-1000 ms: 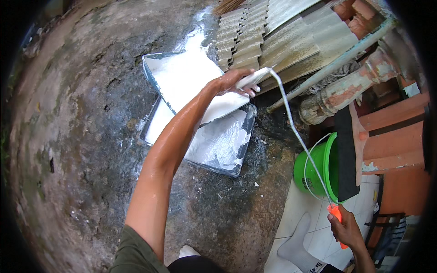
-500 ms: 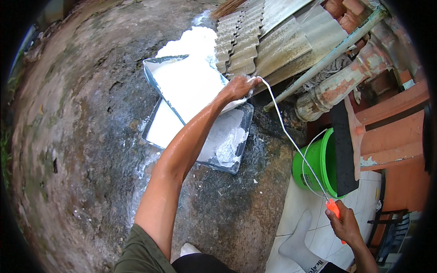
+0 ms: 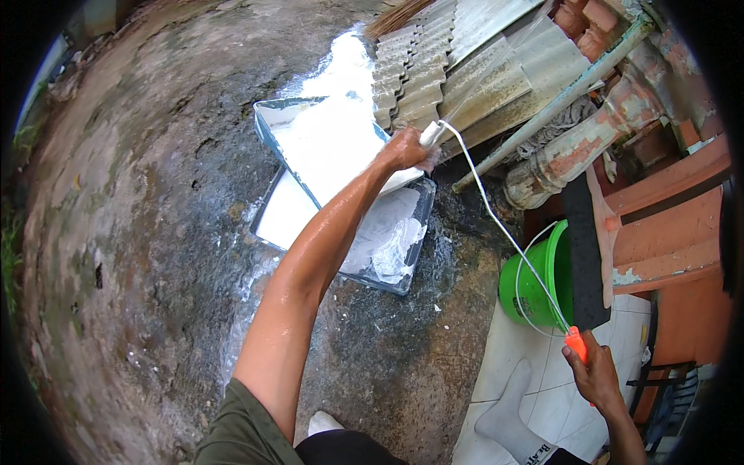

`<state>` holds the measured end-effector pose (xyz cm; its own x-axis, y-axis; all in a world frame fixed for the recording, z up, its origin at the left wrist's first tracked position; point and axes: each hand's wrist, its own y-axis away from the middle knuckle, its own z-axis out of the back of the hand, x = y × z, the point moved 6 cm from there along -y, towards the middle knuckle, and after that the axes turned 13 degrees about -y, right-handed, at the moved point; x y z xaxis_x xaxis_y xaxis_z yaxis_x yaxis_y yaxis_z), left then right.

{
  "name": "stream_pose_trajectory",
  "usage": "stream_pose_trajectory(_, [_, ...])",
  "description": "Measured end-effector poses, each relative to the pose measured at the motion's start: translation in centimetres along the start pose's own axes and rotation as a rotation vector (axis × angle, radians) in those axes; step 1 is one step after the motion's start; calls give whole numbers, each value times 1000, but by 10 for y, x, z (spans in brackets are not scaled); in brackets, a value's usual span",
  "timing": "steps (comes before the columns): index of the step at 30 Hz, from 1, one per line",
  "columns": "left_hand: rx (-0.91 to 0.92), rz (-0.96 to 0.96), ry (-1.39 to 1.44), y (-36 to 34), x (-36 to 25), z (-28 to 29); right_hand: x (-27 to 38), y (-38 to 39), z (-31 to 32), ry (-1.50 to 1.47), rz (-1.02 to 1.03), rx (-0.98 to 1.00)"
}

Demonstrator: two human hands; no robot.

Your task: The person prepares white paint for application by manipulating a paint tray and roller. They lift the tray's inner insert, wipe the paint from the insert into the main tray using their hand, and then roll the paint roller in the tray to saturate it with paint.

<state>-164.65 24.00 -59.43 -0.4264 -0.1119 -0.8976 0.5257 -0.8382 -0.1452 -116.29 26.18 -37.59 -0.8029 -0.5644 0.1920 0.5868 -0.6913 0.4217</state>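
Note:
My left hand (image 3: 407, 147) is wrapped round the white roller head (image 3: 430, 135) of a bent-wire paint roller, above two stacked trays. The upper tray (image 3: 270, 118) is full of white liquid; the lower tray (image 3: 401, 240) holds white liquid and thicker smeared patches. A white puddle (image 3: 339, 58) lies on the ground beyond them. My right hand (image 3: 593, 368) grips the roller's orange handle (image 3: 575, 343) at the lower right, near a green bucket (image 3: 521, 287).
Corrugated roofing sheets (image 3: 484, 85) lean at the upper right beside a straw broom (image 3: 391, 19), a pipe (image 3: 566, 97) and a weathered column (image 3: 566, 151). Orange tiled pieces (image 3: 663, 232) stand at the right. My socked foot (image 3: 500, 415) is on white floor tiles; rough concrete (image 3: 139, 232) spreads leftward.
My left hand and the roller head dipped slightly toward me, then rose a little. My right hand shifted slightly up and right with the handle. The white puddle beyond the trays looks larger.

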Motion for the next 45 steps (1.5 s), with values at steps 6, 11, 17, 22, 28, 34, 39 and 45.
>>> stream_pose_trajectory(6, [-8,217,-142,-12,1,-1,2,0,4,13,-13,-17])
stream_pose_trajectory(11, [-222,197,-327,-17,-6,8,3,-6,0,-16,-20,8])
stream_pose_trajectory(17, [-123,143,-20,-13,6,6,2,-10,2,-46,-10,-36])
stream_pose_trajectory(22, [-321,254,-334,-4,-2,19,6,-8,1,-46,149,-67])
stream_pose_trajectory(28, [29,-39,-432,25,-9,12,-8,-8,1,-57,176,-98])
stream_pose_trajectory(34, [62,79,-855,91,23,22,-9,-10,4,-141,182,-105])
stream_pose_trajectory(39, [-107,33,-511,74,8,25,6,-6,11,-67,241,-113])
stream_pose_trajectory(45, [-229,-16,-111,39,-38,45,-1,6,19,-124,190,-105])
